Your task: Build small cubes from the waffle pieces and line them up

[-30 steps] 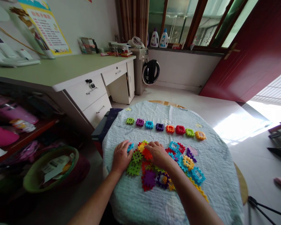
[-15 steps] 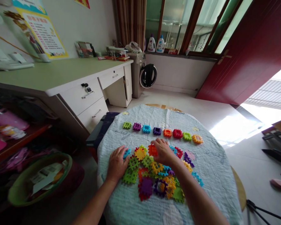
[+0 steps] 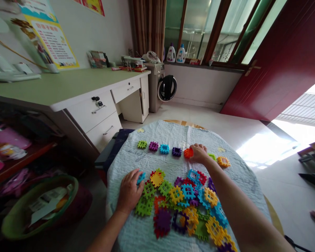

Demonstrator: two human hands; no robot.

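My right hand [image 3: 198, 154] reaches to the far row of interlocking building blocks, its fingers closed on an orange building block [image 3: 188, 153]. It covers the red part of the row. Left of it in that row are a dark purple block [image 3: 176, 151], a light blue block [image 3: 164, 148], a purple block [image 3: 153, 146] and a green block [image 3: 142, 144]. A yellow-orange block [image 3: 223, 161] ends the row at the right. My left hand [image 3: 130, 191] rests at the pile's left side, thumb and fingers around a small blue building block [image 3: 141, 178].
A loose pile of flat toothed pieces, such as a yellow one [image 3: 156, 179] and a purple one [image 3: 163, 219], spreads over the cloth-covered round table [image 3: 136, 231]. A desk [image 3: 76, 84] stands at the left, a basket [image 3: 10, 224] below it, a red door [image 3: 267, 63] at the right.
My right hand has moved from above the pile, away from me and to the right, to the orange place in the row, carrying an orange piece. My left hand stays by the blue block.
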